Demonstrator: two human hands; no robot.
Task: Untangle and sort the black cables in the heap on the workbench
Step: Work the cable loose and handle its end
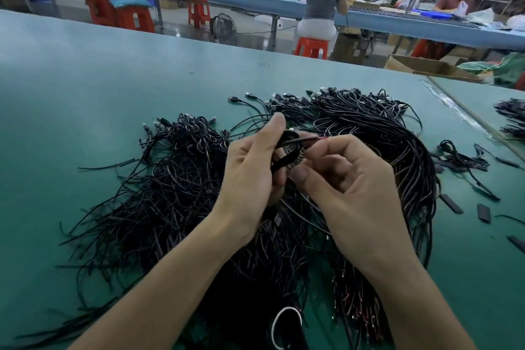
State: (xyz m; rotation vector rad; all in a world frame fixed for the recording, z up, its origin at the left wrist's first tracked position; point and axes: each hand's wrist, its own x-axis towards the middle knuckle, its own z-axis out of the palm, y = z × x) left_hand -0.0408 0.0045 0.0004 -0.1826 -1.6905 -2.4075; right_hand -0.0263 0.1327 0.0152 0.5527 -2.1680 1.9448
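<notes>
A big heap of thin black cables [176,207] with small plugs spreads over the green workbench [85,79]. Above its middle, my left hand [252,176] grips a small coiled black cable [289,148] between thumb and curled fingers. My right hand [349,182] sits close beside it, its fingers curled and pinching the end of that same cable near its red-tipped wires. A second mass of longer looped cables [397,136] lies to the right of my hands. Both forearms hide part of the heap below.
Loose black sleeves and short cable pieces [466,176] lie scattered at the right. Another cable pile [511,119] sits at the far right edge. A white ring [284,324] lies near the bottom. Red stools [311,47], long benches and seated people fill the background.
</notes>
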